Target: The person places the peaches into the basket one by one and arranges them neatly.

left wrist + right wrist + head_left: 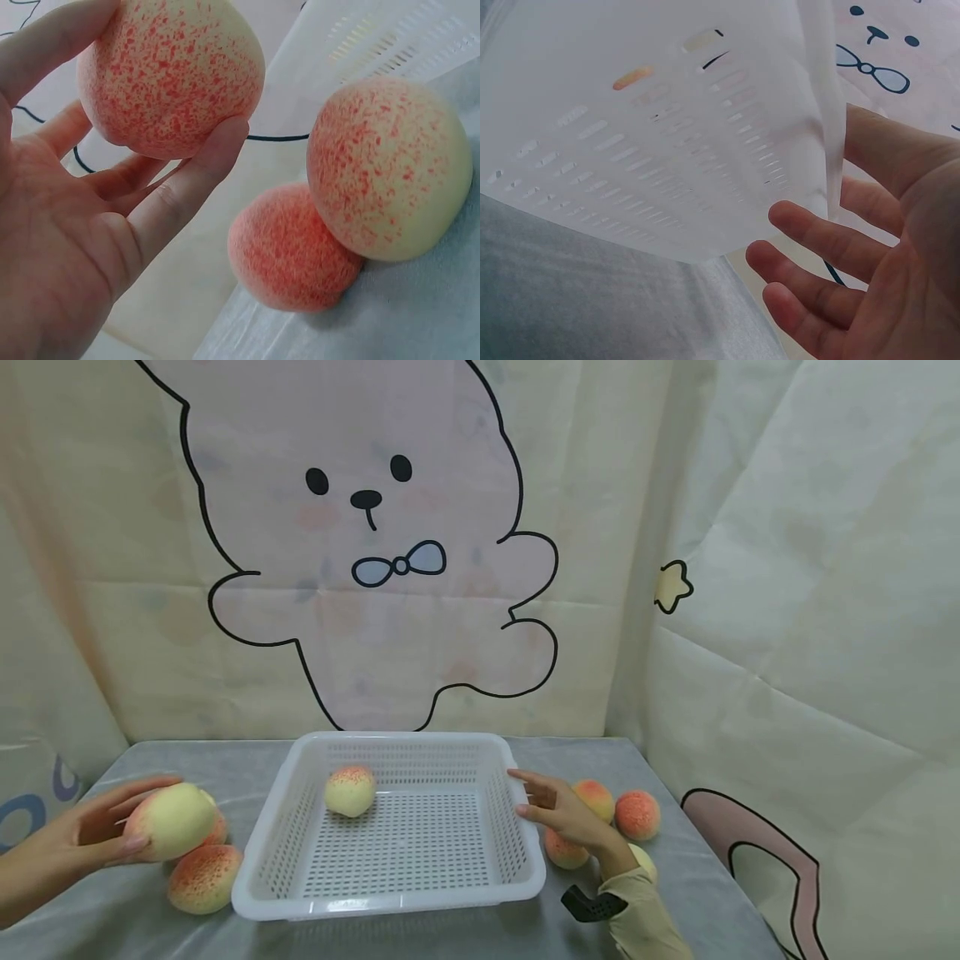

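My left hand holds a pale yellow and red peach above the table's left side; in the left wrist view, thumb and fingers press around the peach. Just below it, a speckled peach and a redder peach lie touching on the cloth. A white perforated plastic basket stands in the middle with one peach inside, towards the back left. At its right rim is my right hand; the right wrist view shows its fingers lightly curled around the basket's edge, on both sides.
Right of the basket lie several more peaches, among them a red peach and an orange-yellow peach, partly hidden by the right arm. Grey cloth covers the table. Printed curtains stand close behind and at both sides.
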Available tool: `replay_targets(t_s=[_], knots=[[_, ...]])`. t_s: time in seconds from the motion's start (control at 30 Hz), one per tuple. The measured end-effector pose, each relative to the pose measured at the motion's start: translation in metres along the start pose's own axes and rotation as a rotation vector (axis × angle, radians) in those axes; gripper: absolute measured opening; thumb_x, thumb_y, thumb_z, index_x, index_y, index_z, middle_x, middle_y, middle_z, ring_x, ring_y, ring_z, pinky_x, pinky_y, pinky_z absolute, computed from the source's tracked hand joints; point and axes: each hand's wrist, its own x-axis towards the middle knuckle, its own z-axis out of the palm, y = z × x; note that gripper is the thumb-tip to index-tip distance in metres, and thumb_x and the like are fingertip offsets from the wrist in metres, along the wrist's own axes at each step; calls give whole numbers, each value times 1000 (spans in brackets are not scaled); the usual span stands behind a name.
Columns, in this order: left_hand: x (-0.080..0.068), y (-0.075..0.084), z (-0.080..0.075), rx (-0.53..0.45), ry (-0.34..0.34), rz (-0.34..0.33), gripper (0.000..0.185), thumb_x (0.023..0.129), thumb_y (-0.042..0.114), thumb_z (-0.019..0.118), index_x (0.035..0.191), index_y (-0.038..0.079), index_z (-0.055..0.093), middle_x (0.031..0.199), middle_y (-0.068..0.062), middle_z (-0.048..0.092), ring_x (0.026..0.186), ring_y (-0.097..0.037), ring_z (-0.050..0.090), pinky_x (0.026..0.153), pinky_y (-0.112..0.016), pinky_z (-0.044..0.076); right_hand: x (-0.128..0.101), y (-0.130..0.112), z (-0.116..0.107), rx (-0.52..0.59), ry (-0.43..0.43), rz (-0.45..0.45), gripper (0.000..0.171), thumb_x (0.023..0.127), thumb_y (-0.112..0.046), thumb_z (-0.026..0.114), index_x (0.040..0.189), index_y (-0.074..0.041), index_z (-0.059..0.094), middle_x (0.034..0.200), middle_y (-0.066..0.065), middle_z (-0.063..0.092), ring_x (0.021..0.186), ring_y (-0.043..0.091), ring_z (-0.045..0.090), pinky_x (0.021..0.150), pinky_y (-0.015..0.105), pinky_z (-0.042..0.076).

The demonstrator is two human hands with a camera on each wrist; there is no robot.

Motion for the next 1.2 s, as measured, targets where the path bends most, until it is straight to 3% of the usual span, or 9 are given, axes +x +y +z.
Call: replay_targets(t_s=[0.2, 0.47, 0.73, 0.97, 1.2], knots=[[7, 17, 4, 29, -21, -28, 58, 108, 13, 44, 161, 23, 23, 140, 27, 53, 117, 1, 60, 82, -28, 56, 0, 1, -1, 6, -5, -5, 65, 102, -19, 60, 159, -8, 31, 149, 22, 53, 128, 38, 59, 95, 31, 57], [17, 39, 13, 40, -42, 49, 59, 106, 11, 44, 161, 23, 25, 142, 16, 59, 117, -7, 63, 81, -27, 53, 0, 1, -1, 13, 0, 1, 65, 102, -19, 61, 159, -9, 31, 150, 22, 52, 129, 38, 59, 95, 32, 57], [33, 55, 17, 24, -93, -50, 61, 106, 20, 48, 161, 28, 22, 140, 14, 59, 118, -10, 62, 86, -36, 53, 0, 2, -1, -5, 13, 15, 65, 102, -21, 61, 159, -12, 33, 150, 20, 53, 129, 37, 59, 97, 34, 56], [45, 71, 27, 20, -92, 12, 60, 104, 18, 51, 158, 22, 27, 136, 12, 62, 116, -7, 63, 86, -29, 56, 1, 2, -1, -13, 17, 14, 64, 102, -21, 62, 159, -13, 34, 149, 20, 54, 129, 38, 59, 98, 38, 56], [57, 88, 36, 17, -118, 47, 58, 102, 14, 53, 156, 20, 33, 133, 2, 64, 116, -9, 64, 87, -35, 58, 0, 0, -1, -14, 13, 2, 65, 102, -21, 62, 159, -9, 33, 150, 21, 52, 130, 39, 58, 98, 34, 56]])
